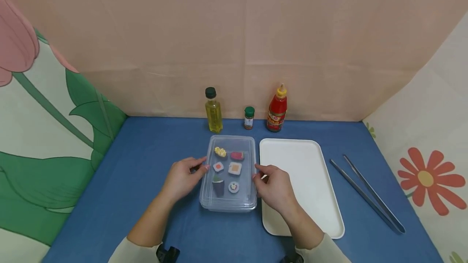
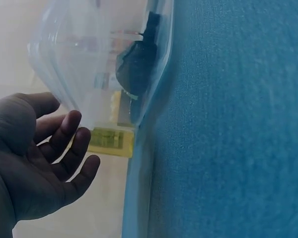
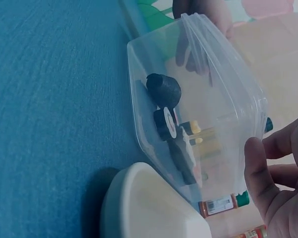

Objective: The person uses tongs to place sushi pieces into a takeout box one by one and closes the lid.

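A clear plastic container (image 1: pixel 228 204) with its lid (image 1: pixel 245 145) on stands between the two hands. Several sushi pieces lie inside, among them a round roll (image 1: pixel 234 187), a yellow-topped piece (image 1: pixel 220 151) and a dark cone-like piece (image 3: pixel 164 90). My left hand (image 1: pixel 185 175) pinches the lid's left edge with thumb and index finger, the other fingers loosely bent in the left wrist view. On the opposite edge, thumb and fingers of my right hand (image 1: pixel 275 186) pinch the lid's rim. In the right wrist view the thumb tip sits right at that rim.
Right of the container lies a white tray (image 1: pixel 297 161), partly under the right forearm. Metal tongs (image 1: pixel 373 198) rest farther right. Along the back stand an oil bottle (image 1: pixel 214 115), a small green-capped jar (image 1: pixel 249 117) and a red sauce bottle (image 1: pixel 276 111).
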A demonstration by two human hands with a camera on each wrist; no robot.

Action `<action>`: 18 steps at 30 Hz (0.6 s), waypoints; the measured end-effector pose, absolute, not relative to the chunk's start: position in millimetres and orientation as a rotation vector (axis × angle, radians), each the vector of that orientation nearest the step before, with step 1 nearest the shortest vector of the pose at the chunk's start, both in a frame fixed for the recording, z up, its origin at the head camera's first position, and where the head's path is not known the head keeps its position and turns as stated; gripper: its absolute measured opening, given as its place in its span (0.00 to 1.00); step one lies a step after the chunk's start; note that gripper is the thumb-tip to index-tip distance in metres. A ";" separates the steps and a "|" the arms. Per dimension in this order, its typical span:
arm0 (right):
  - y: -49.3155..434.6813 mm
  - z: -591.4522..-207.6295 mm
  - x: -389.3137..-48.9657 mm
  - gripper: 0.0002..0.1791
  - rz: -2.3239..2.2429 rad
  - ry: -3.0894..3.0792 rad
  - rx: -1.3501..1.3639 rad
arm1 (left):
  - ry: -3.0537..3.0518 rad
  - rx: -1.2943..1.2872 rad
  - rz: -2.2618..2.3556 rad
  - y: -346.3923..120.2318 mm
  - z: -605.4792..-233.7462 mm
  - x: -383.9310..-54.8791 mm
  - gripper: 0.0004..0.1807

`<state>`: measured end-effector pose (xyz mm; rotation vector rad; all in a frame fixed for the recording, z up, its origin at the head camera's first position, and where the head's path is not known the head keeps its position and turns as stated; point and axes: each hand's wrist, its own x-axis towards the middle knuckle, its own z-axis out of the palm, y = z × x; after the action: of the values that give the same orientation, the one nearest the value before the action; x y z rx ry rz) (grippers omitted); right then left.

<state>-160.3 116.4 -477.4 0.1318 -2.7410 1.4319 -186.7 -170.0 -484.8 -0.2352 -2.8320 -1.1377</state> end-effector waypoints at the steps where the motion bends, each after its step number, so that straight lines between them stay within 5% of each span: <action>1: 116.7 -477.4 -160.3 0.19 1.442 -2.742 0.129 | -2.838 -0.230 -1.145 -169.6 -484.7 -187.0 0.20; 10: 117.9 -476.7 -159.9 0.19 1.381 -2.785 0.168 | -2.970 -0.132 -1.278 -172.3 -480.7 -187.8 0.22; 18: 124.8 -476.8 -153.8 0.33 1.425 -2.918 0.271 | -3.134 -0.226 -1.432 -177.7 -474.6 -180.6 0.35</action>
<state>-153.8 124.8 -476.8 0.2714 -2.9179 1.4247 -180.6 -177.7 -474.6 -0.2255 -3.1337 -1.4319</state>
